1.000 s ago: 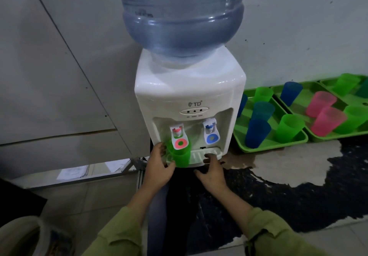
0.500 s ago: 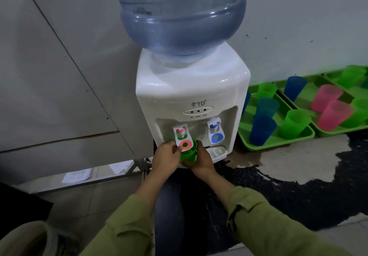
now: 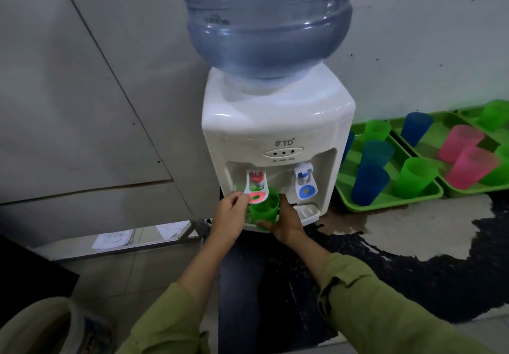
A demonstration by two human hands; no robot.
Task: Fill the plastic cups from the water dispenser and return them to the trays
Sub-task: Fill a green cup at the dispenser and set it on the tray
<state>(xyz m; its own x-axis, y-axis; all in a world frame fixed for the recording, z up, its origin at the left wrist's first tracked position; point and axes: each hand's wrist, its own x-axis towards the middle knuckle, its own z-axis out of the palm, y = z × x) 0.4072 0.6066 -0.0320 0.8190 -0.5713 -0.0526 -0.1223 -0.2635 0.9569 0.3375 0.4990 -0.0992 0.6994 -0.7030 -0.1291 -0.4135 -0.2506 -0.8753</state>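
At the centre of the frame, your right hand (image 3: 286, 222) grasps a green cup (image 3: 264, 209) from below and beside, holding it under the red tap (image 3: 257, 188) of the white water dispenser (image 3: 275, 133). Your left hand (image 3: 230, 217) pinches the red tap's lever. At right, green trays (image 3: 385, 202) hold more cups.

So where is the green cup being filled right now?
In the head view, the green cup sits centre frame under the dispenser's red tap, held between the left hand and right hand, left of the blue tap.
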